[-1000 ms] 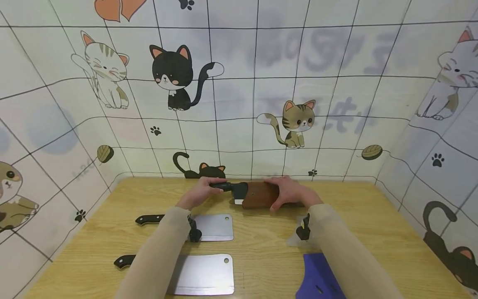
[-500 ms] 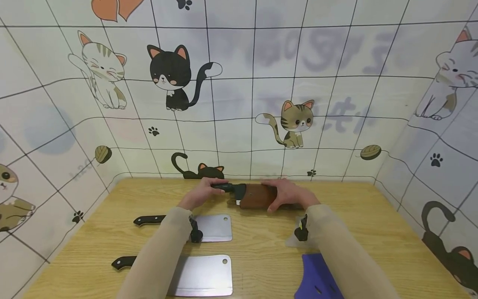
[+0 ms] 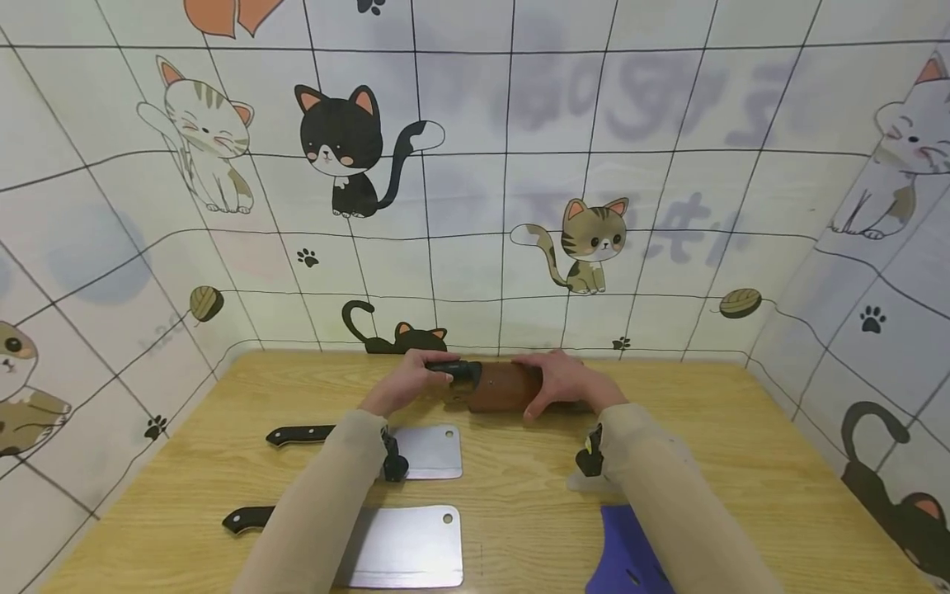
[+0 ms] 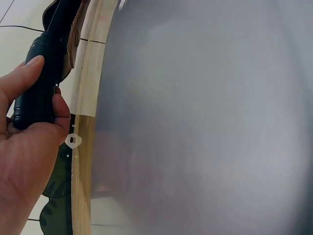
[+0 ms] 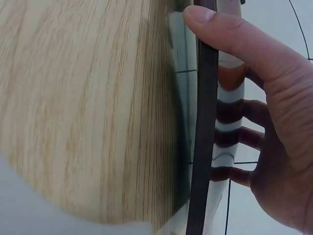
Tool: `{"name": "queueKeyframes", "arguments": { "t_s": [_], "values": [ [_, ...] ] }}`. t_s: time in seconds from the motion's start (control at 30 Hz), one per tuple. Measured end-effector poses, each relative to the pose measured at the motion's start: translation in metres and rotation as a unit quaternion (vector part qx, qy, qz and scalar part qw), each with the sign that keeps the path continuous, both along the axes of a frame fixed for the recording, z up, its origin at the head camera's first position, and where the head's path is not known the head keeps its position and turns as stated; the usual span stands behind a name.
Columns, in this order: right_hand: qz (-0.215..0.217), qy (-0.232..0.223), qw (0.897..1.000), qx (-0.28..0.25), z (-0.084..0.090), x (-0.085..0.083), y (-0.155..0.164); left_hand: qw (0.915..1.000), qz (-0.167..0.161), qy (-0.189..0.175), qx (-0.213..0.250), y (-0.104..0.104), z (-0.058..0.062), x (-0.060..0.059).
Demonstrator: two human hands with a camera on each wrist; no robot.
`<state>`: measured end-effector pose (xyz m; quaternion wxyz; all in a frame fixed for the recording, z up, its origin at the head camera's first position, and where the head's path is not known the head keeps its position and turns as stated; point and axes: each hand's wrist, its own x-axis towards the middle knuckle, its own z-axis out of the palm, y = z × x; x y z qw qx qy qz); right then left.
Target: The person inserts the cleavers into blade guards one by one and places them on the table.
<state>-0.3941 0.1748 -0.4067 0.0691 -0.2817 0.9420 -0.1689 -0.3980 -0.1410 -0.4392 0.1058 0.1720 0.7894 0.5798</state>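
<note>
At the back of the table I hold a knife by its black handle (image 3: 456, 369) with my left hand (image 3: 408, 382). In the left wrist view, the thumb and fingers wrap the ribbed handle (image 4: 36, 93). A brown leather sheath (image 3: 493, 392) with a small rivet covers the blade end of this knife. My right hand (image 3: 567, 384) spans the sheath, thumb at the near edge. The right wrist view shows that thumb over a dark edge strip (image 5: 201, 147), the other fingers against a shiny surface (image 5: 230, 117) behind it.
Two cleavers lie at the left, one farther back (image 3: 430, 454) and one nearer (image 3: 408, 549), their black handles pointing left. A purple-blue slotted piece (image 3: 627, 553) and a pale translucent piece (image 3: 590, 482) lie by the right forearm. A cat-patterned wall covering (image 3: 475, 272) rises behind the table.
The sheath has slid left toward the handle, and the handle slightly right. The dark blade part and pale patch between them are now covered by the sheath.
</note>
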Motion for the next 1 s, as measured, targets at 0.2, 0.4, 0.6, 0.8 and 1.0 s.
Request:
{"name": "queueKeyframes", "arguments": {
  "t_s": [0.2, 0.4, 0.6, 0.8, 1.0],
  "values": [
    [-0.01, 0.01, 1.0, 0.012, -0.004, 0.001, -0.009, 0.9995, 0.012, 0.012, -0.025, -0.002, 0.0, -0.003],
    [-0.024, 0.017, 0.999, 0.017, -0.005, 0.002, -0.014, 0.9993, 0.029, 0.004, -0.022, -0.002, 0.0, -0.008],
    [-0.016, 0.023, 0.999, 0.026, -0.012, -0.003, -0.019, 0.997, 0.064, 0.002, -0.044, 0.003, 0.002, -0.008],
    [-0.025, 0.02, 0.999, 0.042, -0.015, -0.002, -0.017, 0.9954, 0.054, 0.021, -0.076, 0.002, 0.004, -0.009],
    [-0.025, 0.026, 0.999, 0.029, -0.009, 0.002, 0.001, 0.9927, 0.05, 0.047, -0.099, -0.017, 0.014, 0.003]
  ]
}}
